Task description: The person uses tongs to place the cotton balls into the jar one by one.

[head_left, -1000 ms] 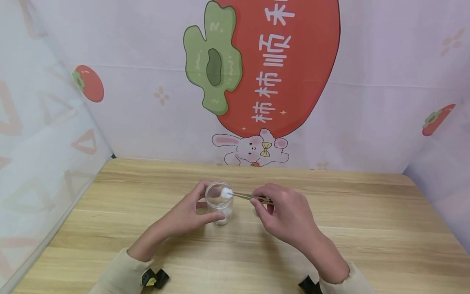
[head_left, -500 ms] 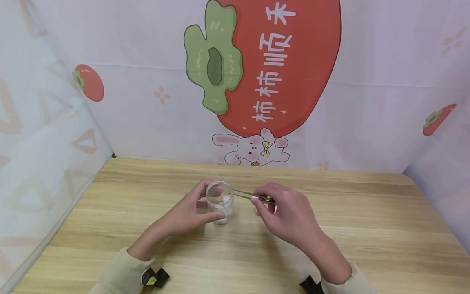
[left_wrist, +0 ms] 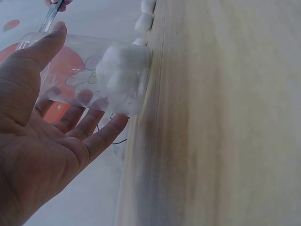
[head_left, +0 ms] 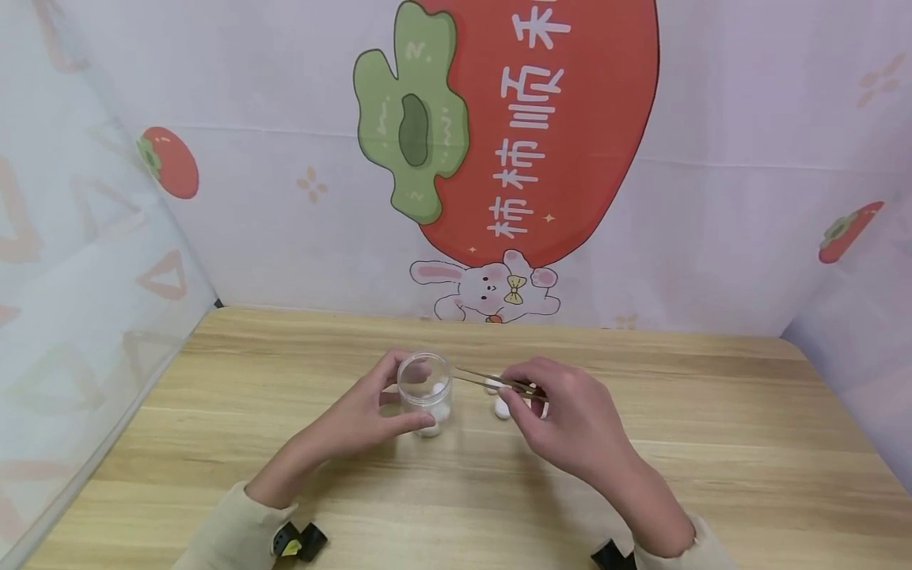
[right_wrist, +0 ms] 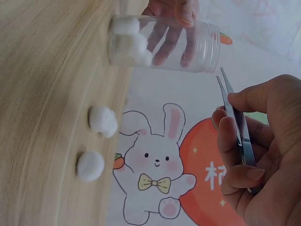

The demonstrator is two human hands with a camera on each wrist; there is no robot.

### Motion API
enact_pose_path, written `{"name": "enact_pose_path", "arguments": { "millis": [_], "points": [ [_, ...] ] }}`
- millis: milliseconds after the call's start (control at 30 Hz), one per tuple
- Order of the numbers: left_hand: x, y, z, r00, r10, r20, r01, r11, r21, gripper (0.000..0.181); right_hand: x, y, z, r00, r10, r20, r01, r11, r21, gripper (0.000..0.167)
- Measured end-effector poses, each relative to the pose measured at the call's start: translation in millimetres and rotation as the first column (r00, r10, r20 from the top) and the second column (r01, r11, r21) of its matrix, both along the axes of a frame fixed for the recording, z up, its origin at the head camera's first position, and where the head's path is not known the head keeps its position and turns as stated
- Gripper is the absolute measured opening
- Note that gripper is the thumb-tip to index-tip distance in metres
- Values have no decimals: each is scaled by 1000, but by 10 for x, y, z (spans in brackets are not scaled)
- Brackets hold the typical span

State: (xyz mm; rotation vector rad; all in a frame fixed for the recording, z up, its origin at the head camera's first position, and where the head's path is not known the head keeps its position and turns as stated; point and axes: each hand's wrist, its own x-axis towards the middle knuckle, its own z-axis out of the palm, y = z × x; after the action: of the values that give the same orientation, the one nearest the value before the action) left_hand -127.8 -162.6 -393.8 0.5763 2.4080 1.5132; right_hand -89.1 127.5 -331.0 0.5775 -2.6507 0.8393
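my left hand is wrapped about a clear jar, thumb on the near side and fingers round the far side, so that grip is clamped on the jar wall. the jar stands upright on the wooden table, a little left of the middle, its round mouth facing up. at its bottom lie several white cotton balls, bunched together and seen through the clear wall; i cannot tell their exact number.

my right hand, to the right of the jar, pinches a pair of slim metal tweezers between thumb and fingers. the tweezers point left, their two tips apart from each other, just beside the right side of the jar's rim.

on the table to the right of the jar, below the tweezers and partly behind my right fingers in the head view, more loose cotton balls sit well apart from the jar. in the right wrist view two of them overlap, and i cannot tell if they touch.

i wear beige sleeves, with small black devices near the cuffs. at the far edge of the table rises a pale backdrop printed with a white rabbit and a big red fruit.
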Motion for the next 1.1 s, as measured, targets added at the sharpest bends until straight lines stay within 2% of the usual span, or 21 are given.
{"name": "enact_pose_path", "arguments": {
  "millis": [100, 633, 833, 1100],
  "points": [
    [3, -19, 24, 1000, -1, 5, 1, 1000, 0, 65, 12, 11, -12, 1000, -9, 4, 9, 1000, -11, 9],
    [4, -20, 6, 1000, 13, 1, -13, 1000, -3, 67, 94, 327, -222, 996, -69, 48, 67, 997, 38, 11],
    [12, -33, 9, 1000, -1, -10, 1, 1000, 8, 65, 135, 393, -284, 990, -104, 92, 100, 994, 53, 12],
    [17, -18, 20, 1000, 2, -16, -2, 1000, 10, 66, 138, 469, -347, 990, -121, 74, 115, 990, 78, 12]
  ]
}}
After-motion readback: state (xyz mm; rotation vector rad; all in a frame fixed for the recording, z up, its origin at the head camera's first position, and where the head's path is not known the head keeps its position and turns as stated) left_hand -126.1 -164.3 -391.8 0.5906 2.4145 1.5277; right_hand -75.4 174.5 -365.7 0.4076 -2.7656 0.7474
